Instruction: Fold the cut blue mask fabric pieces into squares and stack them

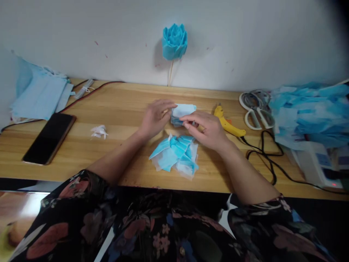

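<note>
My left hand and my right hand together hold a small folded stack of light blue fabric pieces just above the wooden table. The fingers of both hands pinch its edges. Below the hands lies a loose pile of cut blue and white pieces. A finished blue fabric flower on a thin stick leans upright against the wall behind.
A yellow glue gun with a black cord lies right of my hands, beside white scissors. Heaped blue masks sit far right over a white box. At left: a black phone, white scraps, more blue masks.
</note>
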A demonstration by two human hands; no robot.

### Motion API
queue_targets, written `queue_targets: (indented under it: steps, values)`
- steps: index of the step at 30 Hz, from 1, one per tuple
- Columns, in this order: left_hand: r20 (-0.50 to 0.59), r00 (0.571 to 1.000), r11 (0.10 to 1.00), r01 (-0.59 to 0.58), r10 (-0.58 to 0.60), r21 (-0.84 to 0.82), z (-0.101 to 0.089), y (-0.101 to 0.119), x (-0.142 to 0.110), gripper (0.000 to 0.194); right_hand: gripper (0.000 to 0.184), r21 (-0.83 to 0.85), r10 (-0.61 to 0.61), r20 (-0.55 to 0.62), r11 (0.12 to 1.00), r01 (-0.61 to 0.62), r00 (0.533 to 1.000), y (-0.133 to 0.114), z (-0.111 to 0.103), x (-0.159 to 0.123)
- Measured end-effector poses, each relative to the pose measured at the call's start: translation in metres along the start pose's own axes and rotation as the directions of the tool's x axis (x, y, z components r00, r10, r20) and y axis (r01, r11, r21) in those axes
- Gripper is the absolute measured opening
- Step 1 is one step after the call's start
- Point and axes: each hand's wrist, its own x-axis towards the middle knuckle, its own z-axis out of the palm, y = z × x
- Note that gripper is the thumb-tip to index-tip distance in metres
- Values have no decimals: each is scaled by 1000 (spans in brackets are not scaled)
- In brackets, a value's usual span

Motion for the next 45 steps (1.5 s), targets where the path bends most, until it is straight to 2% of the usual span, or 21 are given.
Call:
queue_targets:
  steps: [6, 12, 15, 18, 20, 21, 22, 23, 24, 25, 27, 28, 30, 33, 35, 37, 42, 45]
  values:
    - [-121, 993, 1000, 1, -3, -15, 0, 3, 2, 25, 24, 76, -134, 61, 989, 129, 989, -6, 3, 2]
    - [-132, 991, 995, 5, -19, -104, 0, 8, 4, 25, 39, 127, -287, 224, 956, 264, 931, -20, 16, 3]
    - [-110, 990, 975, 66, -91, -212, 0, 15, 4, 24, 32, 71, -290, 266, 957, 282, 919, -25, 23, 2]
    - [-39, 984, 925, 147, -172, -351, 0, 24, 3, 20, 11, 46, -242, 218, 970, 238, 945, -28, 25, 1]
    - [34, 976, 865, 207, -216, -457, -1, 29, 3, 20, 9, 151, -139, 169, 982, 114, 976, -28, 22, 0]
    - [84, 969, 827, 241, -232, -508, -2, 31, 3, 20, 9, 232, -43, 144, 973, 8, 989, -27, 20, 0]
    - [137, 960, 788, 278, -243, -550, -3, 33, 4, 21, 7, 322, 76, 114, 941, -109, 991, -25, 17, -1]
    - [192, 949, 752, 315, -250, -579, -5, 35, 4, 23, 7, 408, 221, 89, 881, -238, 971, -23, 15, -1]
    - [242, 936, 722, 351, -256, -596, -6, 37, 5, 25, 8, 484, 375, 30, 806, -342, 927, -21, 12, -1]
    - [279, 923, 699, 383, -264, -604, -8, 38, 5, 28, 13, 570, 489, -18, 722, -392, 872, -19, 11, 0]
    - [354, 894, 658, 443, -274, -609, -10, 40, 6, 35, 24, 737, 645, 34, 500, -455, 764, -13, 9, 4]
    - [402, 874, 634, 478, -273, -608, -10, 41, 6, 39, 29, 791, 687, 95, 386, -474, 720, -11, 9, 6]
    - [473, 848, 594, 513, -240, -619, -10, 42, 6, 43, 38, 845, 732, 166, 240, -478, 661, -8, 8, 10]
    - [502, 836, 541, 534, -221, -650, -9, 40, 5, 52, 43, 862, 769, 208, 149, -485, 605, -6, 9, 13]
    - [478, 845, 525, 527, -241, -668, -7, 37, 3, 63, 41, 861, 781, 191, 158, -483, 595, -6, 9, 12]
    - [425, 864, 546, 502, -271, -671, -5, 33, 2, 68, 37, 849, 780, 156, 207, -485, 606, -5, 9, 10]
    - [333, 911, 610, 410, -242, -678, -4, 29, 1, 68, 27, 743, 744, -12, 454, -492, 668, -3, 10, 7]
    - [275, 917, 657, 399, -289, -640, -5, 35, 3, 67, 24, 607, 701, -86, 600, -521, 707, -5, 9, 5]
